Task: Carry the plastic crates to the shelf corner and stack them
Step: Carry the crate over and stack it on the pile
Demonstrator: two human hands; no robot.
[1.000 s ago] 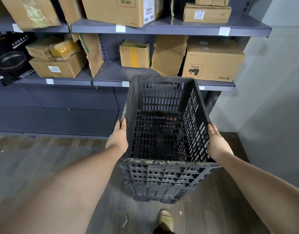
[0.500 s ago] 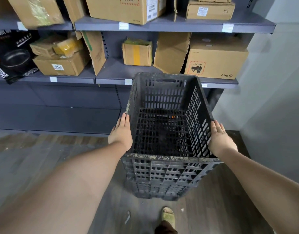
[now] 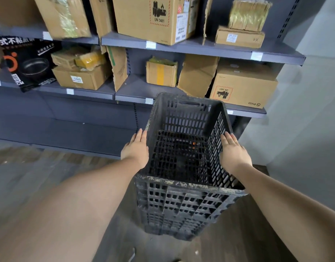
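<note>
A black slatted plastic crate [image 3: 183, 203] hangs in front of me, open top tilted toward me, its rim smeared with pale dirt. My left hand [image 3: 135, 151] presses flat against its left wall and my right hand [image 3: 233, 153] against its right wall, so the crate is clamped between both palms. Its far end nearly meets the lower shelf edge [image 3: 132, 98] of the grey shelving. Through the mesh bottom something small and orange shows. No second crate is visible.
Grey metal shelves carry cardboard boxes [image 3: 243, 87] and a black pan carton [image 3: 28, 63]. A pale wall [image 3: 310, 118] closes the right side, forming a corner with the shelving. Dark wood-pattern floor [image 3: 30, 176] lies to the left and below.
The shelves have come closer and slid down in view, revealing more of the upper shelf. The crate stays clamped between both hands, now further toward the shelf corner.
</note>
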